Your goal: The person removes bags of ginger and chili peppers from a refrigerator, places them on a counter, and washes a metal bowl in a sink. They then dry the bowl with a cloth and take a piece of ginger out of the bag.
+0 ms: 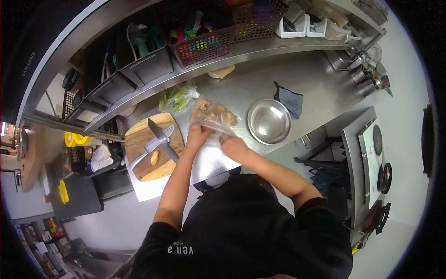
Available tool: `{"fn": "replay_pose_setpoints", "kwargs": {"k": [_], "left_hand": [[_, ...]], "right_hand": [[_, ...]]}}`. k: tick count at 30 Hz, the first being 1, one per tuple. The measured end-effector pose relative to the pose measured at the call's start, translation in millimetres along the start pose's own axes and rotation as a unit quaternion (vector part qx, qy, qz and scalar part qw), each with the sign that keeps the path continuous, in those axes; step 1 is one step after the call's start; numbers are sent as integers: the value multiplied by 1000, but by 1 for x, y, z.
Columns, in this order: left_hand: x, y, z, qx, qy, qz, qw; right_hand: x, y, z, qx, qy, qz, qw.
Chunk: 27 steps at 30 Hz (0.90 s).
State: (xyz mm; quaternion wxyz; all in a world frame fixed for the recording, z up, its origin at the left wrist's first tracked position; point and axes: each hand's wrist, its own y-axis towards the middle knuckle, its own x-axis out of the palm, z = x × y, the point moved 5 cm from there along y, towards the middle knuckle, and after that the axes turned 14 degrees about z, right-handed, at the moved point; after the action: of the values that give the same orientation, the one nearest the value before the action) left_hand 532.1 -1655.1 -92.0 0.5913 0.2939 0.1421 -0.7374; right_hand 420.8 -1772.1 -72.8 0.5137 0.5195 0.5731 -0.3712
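A clear plastic bag lies on the steel counter, holding light-brown knobby pieces that look like ginger. My left hand grips the near-left edge of the bag's mouth with bent fingers. On the right side of the same plastic edge, my right hand is closed too, its fingertips partly hidden. Left of my hands is a wooden cutting board. Two knives lie crossed on it: a dark-handled knife and a silver-handled knife. Beside them rests a small pale-yellow peeled piece.
A steel bowl and a grey cloth sit to the right. Behind the ginger bag is a bag of greens. A shelf with baskets overhangs the back. A hob stands at far right.
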Motion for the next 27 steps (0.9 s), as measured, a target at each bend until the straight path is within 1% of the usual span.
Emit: {"fn": "replay_pose_setpoints", "kwargs": {"k": [1, 2, 3, 5, 8, 9, 10, 12, 13, 14, 16, 17, 18, 19, 20, 21, 22, 23, 24, 25, 26, 27], "left_hand": [[-10, 0, 1, -30, -49, 24, 998], [-16, 1, 5, -33, -45, 28, 998], [-20, 3, 10, -22, -2, 41, 999], [-27, 2, 25, 17, 75, 77, 994], [-28, 7, 23, 6, 66, 96, 993], [-28, 5, 20, -3, 82, 89, 993], [-36, 4, 27, -5, 82, 93, 992], [-50, -3, 34, -25, 104, 75, 991], [-50, -7, 27, -25, 104, 77, 991], [-51, -10, 17, -17, 99, 81, 992], [-63, -17, 14, -9, 96, 87, 992], [-69, -22, 15, -46, 91, 49, 994], [-72, -27, 14, -83, 85, 12, 993], [-78, -31, 8, -82, 85, 12, 993], [-80, -35, 0, -87, 55, -22, 994], [-80, -37, -6, -90, 25, -54, 994], [-83, -38, -11, -91, 26, -48, 994], [-85, -41, -17, -108, -6, -62, 992], [-88, -44, -23, -125, -38, -76, 989], [-103, -43, -3, -94, -42, -48, 994], [-112, -43, 10, -99, -40, -43, 993], [-119, -43, 22, -123, -91, -20, 988]], "right_hand": [[-9, 4, 5, -2, -5, 33, 999], [-17, 9, 11, -5, -11, 66, 998], [-31, 14, 11, -12, -7, 66, 998], [-55, 22, 11, 1, -71, 17, 997], [-45, 24, 17, -19, -83, 32, 996], [-67, 24, 4, -68, -101, 16, 992], [-77, 26, -5, -71, -102, 17, 992], [-82, 29, -27, -94, -99, -32, 990], [-79, 29, -37, -106, -68, -9, 992], [-69, 29, -45, -108, -69, -7, 992], [-57, 29, -65, -157, 13, 104, 982], [-48, 29, -71, -159, 13, 105, 982], [-46, 28, -79, -183, 36, 119, 975], [-45, 26, -84, -207, 60, 132, 968], [-44, 26, -84, -208, 60, 132, 967], [-42, 28, -81, -185, 66, 66, 978], [-46, 30, -80, -163, 72, -1, 984], [-50, 36, -76, -147, 22, -77, 986], [-58, 42, -75, -156, 23, -76, 985], [-64, 48, -68, -102, 23, -56, 993], [-68, 52, -59, -46, 22, -38, 998], [-70, 56, -54, -51, -10, -19, 998]]}}
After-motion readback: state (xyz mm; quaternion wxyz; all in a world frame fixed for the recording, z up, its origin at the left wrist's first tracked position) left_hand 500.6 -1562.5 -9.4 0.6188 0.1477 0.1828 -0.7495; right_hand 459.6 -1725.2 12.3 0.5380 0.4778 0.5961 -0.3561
